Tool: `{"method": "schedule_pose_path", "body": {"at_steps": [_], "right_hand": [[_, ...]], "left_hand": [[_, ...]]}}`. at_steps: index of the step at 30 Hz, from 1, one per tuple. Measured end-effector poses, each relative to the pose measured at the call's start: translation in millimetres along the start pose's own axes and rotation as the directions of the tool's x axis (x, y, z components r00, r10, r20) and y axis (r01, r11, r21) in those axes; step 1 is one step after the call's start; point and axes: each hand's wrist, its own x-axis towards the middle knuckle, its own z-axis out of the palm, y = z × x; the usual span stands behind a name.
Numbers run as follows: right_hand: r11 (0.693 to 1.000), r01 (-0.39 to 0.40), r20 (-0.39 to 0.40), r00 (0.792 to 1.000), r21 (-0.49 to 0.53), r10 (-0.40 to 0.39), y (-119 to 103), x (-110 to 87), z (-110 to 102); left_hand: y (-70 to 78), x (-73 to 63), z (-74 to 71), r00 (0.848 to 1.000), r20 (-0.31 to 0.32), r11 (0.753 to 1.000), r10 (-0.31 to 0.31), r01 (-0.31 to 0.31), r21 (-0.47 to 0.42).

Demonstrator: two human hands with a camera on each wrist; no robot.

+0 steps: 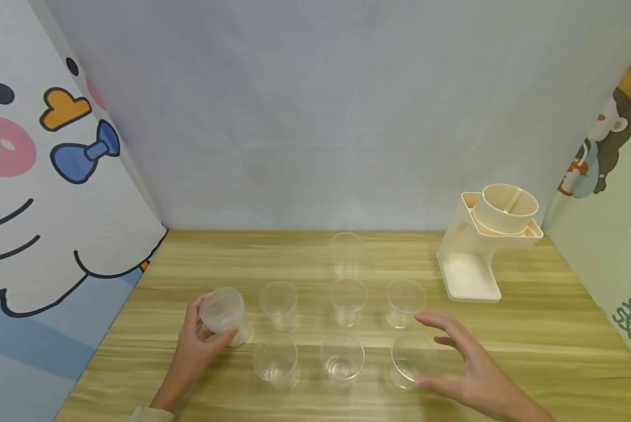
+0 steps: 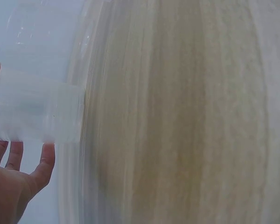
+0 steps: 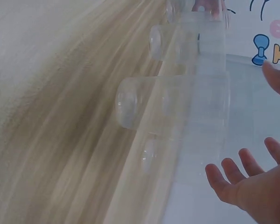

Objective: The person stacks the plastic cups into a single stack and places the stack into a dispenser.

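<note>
At the left of the table, my left hand (image 1: 202, 343) grips a stack of frosted plastic cups (image 1: 224, 310), thumb on the near side and fingers round the far side. The left wrist view shows the same stack (image 2: 37, 107) with fingertips along its wall. My right hand (image 1: 471, 366) is spread beside the front right clear cup (image 1: 413, 360), thumb at its rim in the head view. In the right wrist view its fingers (image 3: 219, 179) hold nothing. Several clear cups stand upright in rows, among them the front middle cup (image 1: 342, 360) and a single back cup (image 1: 346, 255).
A cream-coloured stand with a round ring-shaped top (image 1: 487, 240) is at the back right of the wooden table (image 1: 231, 252). A pale cloth wall (image 1: 347, 117) rises behind, with cartoon-printed cloths (image 1: 41, 205) at both sides.
</note>
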Motion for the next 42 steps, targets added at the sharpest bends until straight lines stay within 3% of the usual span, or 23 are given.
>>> {"method": "schedule_pose_path", "body": {"at_steps": [12, 19, 26, 37, 42], "right_hand": [[0.992, -0.097, -0.049, 0.994, 0.081, 0.102, 28.7, -15.5, 20.1], [0.983, -0.108, -0.061, 0.991, 0.147, 0.118, 37.4, -18.8, 35.9], [0.969, -0.17, -0.061, 0.981, 0.177, 0.183, 35.9, -18.2, 39.2], [0.96, -0.069, -0.08, 0.992, 0.273, 0.094, 35.1, -16.3, 36.9], [0.954, -0.067, -0.083, 0.992, 0.293, 0.095, 29.7, -14.4, 33.3]], "left_hand": [[0.8, 1.2, -0.2, 0.999, 0.0, 0.999, -0.039, 0.039, 0.035], [2.3, -1.5, 0.6, 1.0, -0.01, 1.0, -0.024, 0.024, 0.017], [1.3, -0.4, 0.9, 1.0, -0.009, 1.0, 0.002, -0.002, 0.003], [1.8, -0.6, 1.4, 1.0, -0.017, 1.0, -0.004, 0.004, 0.0], [2.1, -0.4, 1.8, 1.0, -0.02, 1.0, 0.0, 0.0, -0.006]]}}
